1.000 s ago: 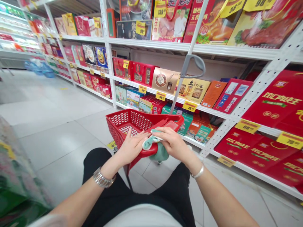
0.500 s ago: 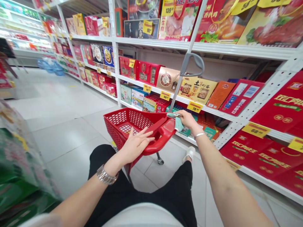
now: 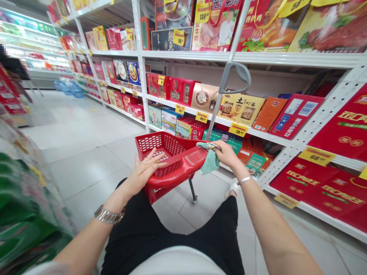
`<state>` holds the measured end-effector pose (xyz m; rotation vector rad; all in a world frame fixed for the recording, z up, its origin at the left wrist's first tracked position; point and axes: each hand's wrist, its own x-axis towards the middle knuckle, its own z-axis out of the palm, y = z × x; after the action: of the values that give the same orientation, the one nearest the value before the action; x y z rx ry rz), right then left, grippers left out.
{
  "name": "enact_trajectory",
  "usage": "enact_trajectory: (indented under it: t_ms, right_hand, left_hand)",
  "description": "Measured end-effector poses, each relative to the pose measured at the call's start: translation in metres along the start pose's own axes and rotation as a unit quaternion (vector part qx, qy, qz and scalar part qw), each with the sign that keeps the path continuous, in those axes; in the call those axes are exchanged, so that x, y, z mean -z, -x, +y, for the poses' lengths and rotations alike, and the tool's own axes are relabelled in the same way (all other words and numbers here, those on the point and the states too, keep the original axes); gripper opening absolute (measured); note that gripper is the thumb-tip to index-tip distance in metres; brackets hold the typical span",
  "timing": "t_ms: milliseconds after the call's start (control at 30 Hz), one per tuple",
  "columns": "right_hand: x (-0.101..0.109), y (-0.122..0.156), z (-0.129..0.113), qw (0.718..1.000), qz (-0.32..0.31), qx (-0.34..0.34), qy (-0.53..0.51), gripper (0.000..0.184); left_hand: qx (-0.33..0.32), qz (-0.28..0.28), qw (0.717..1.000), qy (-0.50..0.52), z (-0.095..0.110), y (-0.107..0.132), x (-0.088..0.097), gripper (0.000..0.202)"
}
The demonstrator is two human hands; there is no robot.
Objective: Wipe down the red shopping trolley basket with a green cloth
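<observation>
On tiled floor (image 3: pixel 86 164), beside white shelving (image 3: pixel 258 58) stocked with boxed goods (image 3: pixel 242 109): red shopping cart (image 3: pixel 172 184), just in front of black-trousered legs (image 3: pixel 137 225). Over near left corner of cart: left hand (image 3: pixel 142 171), palm down, fingers spread and grasping nothing, contact with rim not determinable. At right end of near rim: right hand (image 3: pixel 226 154), fingers clenched on folded green cloth (image 3: pixel 210 162), loose end hanging down.

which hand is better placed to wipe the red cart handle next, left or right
Right, likely: the right hand grips the green cloth at one end of the red cart handle. The left hand is open near the other end, with no cloth in it.
</observation>
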<state>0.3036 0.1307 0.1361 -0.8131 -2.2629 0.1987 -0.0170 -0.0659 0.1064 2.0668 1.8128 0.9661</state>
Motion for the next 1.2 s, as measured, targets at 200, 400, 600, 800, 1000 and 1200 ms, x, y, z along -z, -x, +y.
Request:
enact_trajectory:
  t_ms: [200, 400, 600, 800, 1000, 1200]
  right_hand:
    - [-0.002, 0.029, -0.052, 0.999, 0.020, 0.045, -0.008, 0.029]
    - [-0.023, 0.062, -0.121, 0.996, 0.066, 0.062, 0.019, 0.038]
    - [-0.026, 0.088, -0.154, 0.993, 0.040, 0.112, -0.020, 0.048]
    - [-0.004, 0.102, -0.149, 0.991, 0.043, 0.112, -0.063, 0.051]
    - [0.007, 0.127, -0.122, 0.994, 0.085, 0.050, -0.042, 0.046]
    - [0.011, 0.133, -0.083, 0.977, 0.203, -0.065, -0.020, 0.030]
  left_hand:
    - [0.153, 0.124, 0.977, -0.077, -0.001, 0.012, 0.029, 0.060]
    - [0.051, 0.103, 0.980, -0.162, 0.058, 0.008, 0.008, 0.056]
    - [0.004, 0.128, 0.962, -0.243, 0.061, 0.001, -0.006, 0.056]
    - [-0.023, 0.107, 0.974, -0.198, 0.030, -0.006, 0.009, 0.054]
    - [-0.032, 0.084, 0.984, -0.156, 0.019, -0.018, 0.014, 0.054]
    - [-0.026, 0.070, 0.986, -0.148, 0.008, -0.029, 0.018, 0.052]
